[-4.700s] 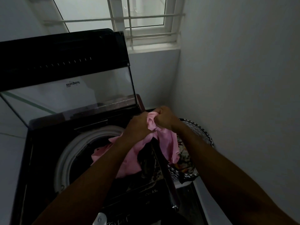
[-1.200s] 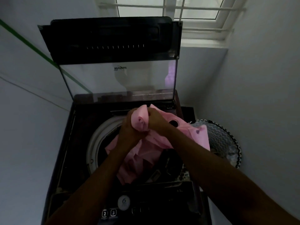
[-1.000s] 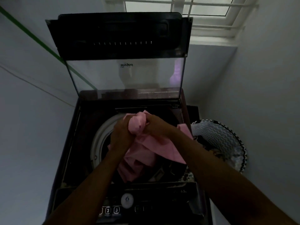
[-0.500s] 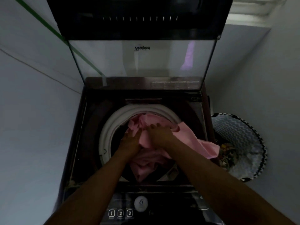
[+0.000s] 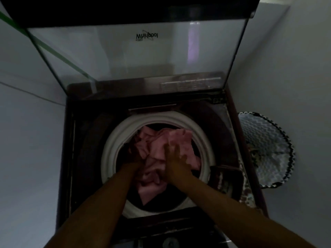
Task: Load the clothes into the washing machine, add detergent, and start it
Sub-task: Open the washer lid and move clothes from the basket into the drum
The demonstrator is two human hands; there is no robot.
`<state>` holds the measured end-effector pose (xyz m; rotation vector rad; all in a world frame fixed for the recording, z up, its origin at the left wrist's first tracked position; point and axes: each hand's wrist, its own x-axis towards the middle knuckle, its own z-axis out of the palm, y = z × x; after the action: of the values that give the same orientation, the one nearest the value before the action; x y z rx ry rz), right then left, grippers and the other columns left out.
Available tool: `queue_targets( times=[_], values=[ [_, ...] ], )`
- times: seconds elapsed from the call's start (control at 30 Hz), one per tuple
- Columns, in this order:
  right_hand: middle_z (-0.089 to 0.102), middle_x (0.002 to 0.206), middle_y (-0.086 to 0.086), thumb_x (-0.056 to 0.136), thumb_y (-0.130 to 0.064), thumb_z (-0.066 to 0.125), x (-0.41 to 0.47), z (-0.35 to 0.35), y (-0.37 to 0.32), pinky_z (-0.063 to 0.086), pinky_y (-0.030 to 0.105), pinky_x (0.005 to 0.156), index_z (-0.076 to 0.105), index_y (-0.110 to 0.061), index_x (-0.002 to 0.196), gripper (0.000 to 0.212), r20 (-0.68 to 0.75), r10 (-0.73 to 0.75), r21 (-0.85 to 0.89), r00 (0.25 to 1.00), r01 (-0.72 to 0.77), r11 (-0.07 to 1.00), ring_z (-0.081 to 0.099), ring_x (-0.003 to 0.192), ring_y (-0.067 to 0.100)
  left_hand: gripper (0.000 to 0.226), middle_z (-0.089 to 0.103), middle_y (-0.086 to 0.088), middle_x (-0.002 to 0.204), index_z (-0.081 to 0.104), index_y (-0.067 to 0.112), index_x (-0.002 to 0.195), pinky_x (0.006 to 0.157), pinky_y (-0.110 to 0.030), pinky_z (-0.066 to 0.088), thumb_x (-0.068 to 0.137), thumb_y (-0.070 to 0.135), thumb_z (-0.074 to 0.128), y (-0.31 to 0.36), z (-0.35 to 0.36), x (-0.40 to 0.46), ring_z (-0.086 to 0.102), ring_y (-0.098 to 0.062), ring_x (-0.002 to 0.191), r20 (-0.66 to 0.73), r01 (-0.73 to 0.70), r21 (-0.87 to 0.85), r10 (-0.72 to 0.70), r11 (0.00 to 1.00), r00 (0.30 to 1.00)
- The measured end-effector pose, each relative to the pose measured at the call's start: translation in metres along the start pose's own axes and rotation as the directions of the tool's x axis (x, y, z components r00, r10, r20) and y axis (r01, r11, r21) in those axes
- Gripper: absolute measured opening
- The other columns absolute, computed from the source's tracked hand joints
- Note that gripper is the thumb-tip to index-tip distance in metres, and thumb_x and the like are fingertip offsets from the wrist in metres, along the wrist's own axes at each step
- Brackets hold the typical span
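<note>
A top-loading washer (image 5: 75, 158) stands with its glass lid (image 5: 136, 56) propped upright against the wall, a patterned hamper (image 5: 265, 140) just beside its right flank. The pink garment (image 5: 161, 147), bunched above the opening in both fists a second ago, now lies crumpled inside the drum (image 5: 202, 133), its loose tail no longer draped over the rim. That puts this piece loaded; more laundry seems to wait in the hamper, and detergent and start remain undone. The right hand (image 5: 174, 158) presses flat on the cloth, fingers spread and gripping nothing. The left hand (image 5: 133, 158) is sunk into the folds, its fingers hidden, so their hold cannot be told. The white rim rings both wrists closely; straight up, the way out is clear.
</note>
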<state>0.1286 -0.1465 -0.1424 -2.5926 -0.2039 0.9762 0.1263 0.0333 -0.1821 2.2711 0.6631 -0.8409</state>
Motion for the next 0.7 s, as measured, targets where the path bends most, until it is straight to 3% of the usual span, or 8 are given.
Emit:
queue_targets(
  times=[0.1, 0.2, 0.27, 0.37, 0.43, 0.5, 0.6, 0.7],
  values=[
    [-0.029, 0.157, 0.009, 0.073, -0.066, 0.062, 0.045, 0.011, -0.006, 0.005, 0.069, 0.111, -0.024, -0.034, 0.148, 0.118, 0.202, 0.068, 0.117, 0.977, -0.093, 0.989, -0.016, 0.142, 0.050, 0.100, 0.014, -0.009, 0.162, 0.008, 0.016, 0.156, 0.121, -0.034, 0.010, 0.083, 0.073, 0.045, -0.007, 0.002, 0.002, 0.018, -0.025, 0.148, -0.166, -0.186, 0.027, 0.188, 0.982, 0.968],
    [-0.036, 0.153, 0.005, 0.065, -0.064, 0.068, 0.085, 0.011, -0.008, 0.011, 0.066, 0.113, -0.016, -0.033, 0.150, 0.123, 0.339, 0.202, 0.078, 0.919, -0.241, 0.967, -0.020, 0.141, 0.047, 0.067, 0.021, -0.017, 0.158, 0.015, 0.018, 0.155, 0.117, -0.054, 0.023, 0.099, 0.042, 0.043, -0.002, 0.016, -0.008, 0.026, -0.035, 0.144, -0.307, -0.302, 0.178, 0.345, 0.936, 0.887],
    [-0.034, 0.154, 0.005, 0.068, -0.060, 0.072, 0.100, 0.007, -0.003, 0.017, 0.060, 0.115, -0.010, -0.029, 0.152, 0.121, 0.388, 0.236, 0.016, 0.891, -0.263, 0.965, -0.014, 0.144, 0.043, 0.064, 0.020, -0.020, 0.158, 0.018, 0.025, 0.153, 0.111, -0.065, 0.024, 0.093, 0.045, 0.026, -0.003, 0.029, -0.014, 0.023, -0.039, 0.145, -0.196, -0.351, 0.336, 0.429, 0.874, 0.882],
    [-0.027, 0.157, 0.007, 0.073, -0.066, 0.066, 0.123, 0.009, 0.008, 0.010, 0.056, 0.118, -0.010, -0.023, 0.153, 0.119, 0.377, 0.238, -0.020, 0.895, -0.249, 0.968, -0.008, 0.146, 0.040, 0.086, -0.022, -0.004, 0.158, -0.007, 0.038, 0.153, 0.115, -0.061, -0.001, 0.074, 0.071, 0.007, -0.015, 0.048, -0.013, -0.021, -0.023, 0.146, 0.050, -0.292, 0.402, 0.297, 0.868, 0.953],
    [-0.020, 0.159, 0.012, 0.076, -0.071, 0.061, 0.132, 0.007, 0.006, 0.003, 0.054, 0.120, -0.011, -0.019, 0.153, 0.118, 0.386, 0.240, -0.088, 0.891, -0.223, 0.971, -0.008, 0.147, 0.039, 0.087, -0.024, -0.001, 0.157, -0.012, 0.040, 0.152, 0.116, -0.058, -0.003, 0.083, 0.073, 0.030, -0.012, 0.042, -0.009, -0.020, -0.027, 0.147, 0.087, -0.254, 0.364, 0.238, 0.896, 0.967],
    [-0.012, 0.160, 0.014, 0.078, -0.067, 0.061, 0.131, 0.001, -0.002, 0.003, 0.049, 0.119, -0.010, -0.015, 0.153, 0.115, 0.385, 0.201, -0.082, 0.901, -0.184, 0.980, -0.005, 0.148, 0.036, 0.094, -0.009, -0.002, 0.162, -0.009, 0.044, 0.151, 0.119, -0.053, 0.004, 0.083, 0.065, 0.052, -0.008, 0.030, 0.006, -0.004, -0.031, 0.150, 0.075, -0.244, 0.240, 0.232, 0.940, 0.970],
    [0.012, 0.159, 0.017, 0.090, -0.050, 0.056, 0.128, 0.000, -0.016, 0.025, 0.036, 0.118, 0.005, -0.010, 0.154, 0.091, 0.219, 0.173, 0.011, 0.960, -0.180, 0.984, 0.014, 0.146, 0.035, 0.100, 0.004, 0.001, 0.163, -0.007, 0.048, 0.148, 0.123, -0.043, 0.003, 0.076, 0.065, 0.061, 0.002, -0.002, 0.027, 0.007, -0.023, 0.150, 0.050, -0.343, 0.058, 0.341, 0.937, 0.939],
    [0.005, 0.158, 0.023, 0.098, -0.052, 0.035, 0.124, 0.011, -0.029, 0.010, 0.061, 0.116, -0.003, -0.004, 0.152, 0.082, -0.083, 0.144, -0.379, 0.986, -0.165, 0.911, 0.010, 0.144, 0.042, 0.088, 0.003, 0.001, 0.162, -0.005, 0.031, 0.151, 0.114, -0.021, -0.005, 0.092, 0.040, 0.061, 0.012, -0.015, 0.024, 0.006, -0.016, 0.149, -0.006, -0.390, 0.041, 0.391, 0.920, 0.920]
  ],
)
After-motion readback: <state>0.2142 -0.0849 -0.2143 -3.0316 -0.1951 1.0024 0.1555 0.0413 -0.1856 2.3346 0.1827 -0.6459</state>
